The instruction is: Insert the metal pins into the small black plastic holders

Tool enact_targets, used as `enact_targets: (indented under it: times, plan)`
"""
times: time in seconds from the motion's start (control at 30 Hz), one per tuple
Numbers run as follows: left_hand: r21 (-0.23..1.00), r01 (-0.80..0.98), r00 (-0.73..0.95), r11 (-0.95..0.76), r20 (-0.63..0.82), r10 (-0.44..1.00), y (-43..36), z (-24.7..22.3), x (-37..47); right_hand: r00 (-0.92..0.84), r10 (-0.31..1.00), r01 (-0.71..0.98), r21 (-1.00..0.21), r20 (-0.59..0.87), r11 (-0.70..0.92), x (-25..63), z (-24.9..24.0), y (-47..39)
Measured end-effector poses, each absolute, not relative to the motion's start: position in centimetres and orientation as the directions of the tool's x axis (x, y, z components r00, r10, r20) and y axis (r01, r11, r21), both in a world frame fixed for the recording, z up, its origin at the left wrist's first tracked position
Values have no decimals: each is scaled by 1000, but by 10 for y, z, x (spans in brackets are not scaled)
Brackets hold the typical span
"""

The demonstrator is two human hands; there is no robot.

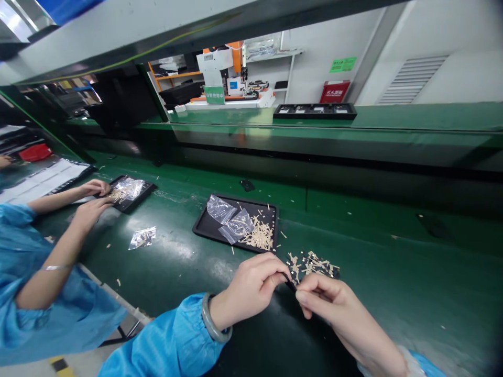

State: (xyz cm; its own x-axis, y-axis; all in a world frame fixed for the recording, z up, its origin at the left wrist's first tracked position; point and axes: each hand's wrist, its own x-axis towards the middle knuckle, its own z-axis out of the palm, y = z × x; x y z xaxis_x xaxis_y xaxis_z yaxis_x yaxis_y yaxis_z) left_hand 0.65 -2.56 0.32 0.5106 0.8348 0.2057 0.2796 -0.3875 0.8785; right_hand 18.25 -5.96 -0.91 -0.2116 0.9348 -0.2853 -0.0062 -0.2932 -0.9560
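Note:
My left hand (255,285), with a bangle at the wrist, pinches one end of a small dark piece (290,283) just above the green table. At the piece's other end my right hand (330,301) has thumb and forefinger pressed together; whatever lies between those fingertips is too small to make out. Right behind the hands is a loose pile of beige strips and small black bits (316,264). A black tray (214,230) lies beyond my left hand, holding many beige strips (260,234) and clear plastic bags (238,225).
At the left a person in blue sleeves works with both hands (92,209) over another black tray (135,203). A small clear bag (142,238) lies between the trays. A raised green shelf (412,118) holds a long black tray (314,116); a grey beam crosses overhead.

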Motion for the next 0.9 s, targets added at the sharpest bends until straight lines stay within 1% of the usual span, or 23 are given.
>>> enact_targets:
  times: [0.1,0.23,0.37,0.47,0.53,0.6,0.73,0.83,0.9]
  plan:
    - [892,280,487,-355,187,853,-25,2,7,-220,926,-55,-944,-305,-324,183,-11,-58]
    - [946,235,459,-222,93,884,-24,-3,10,-275,903,-134,-917,-330,-376,184,-10,-57]
    - [980,178,448,-89,0,894,-23,-8,12,-286,898,-152,-910,-333,-386,184,-7,-57]
    - [983,172,443,-56,-26,896,-23,-9,13,-282,899,-174,-903,-337,-393,183,-7,-56]
    - [981,179,441,-74,-13,897,-23,-9,13,-269,902,-184,-902,-337,-392,182,-8,-57]
    - [971,198,434,-133,35,900,-23,-9,13,-270,898,-180,-898,-347,-401,180,-10,-59]
    - [910,244,436,-335,205,876,-26,-10,13,-273,897,-157,-904,-347,-397,182,-13,-57]
    - [869,288,406,-403,270,873,-29,-13,13,-198,943,-141,-944,-268,-298,198,-15,-40]
    - [862,322,368,-391,267,891,-30,-15,13,-49,984,-118,-978,-169,-173,216,-19,-20]
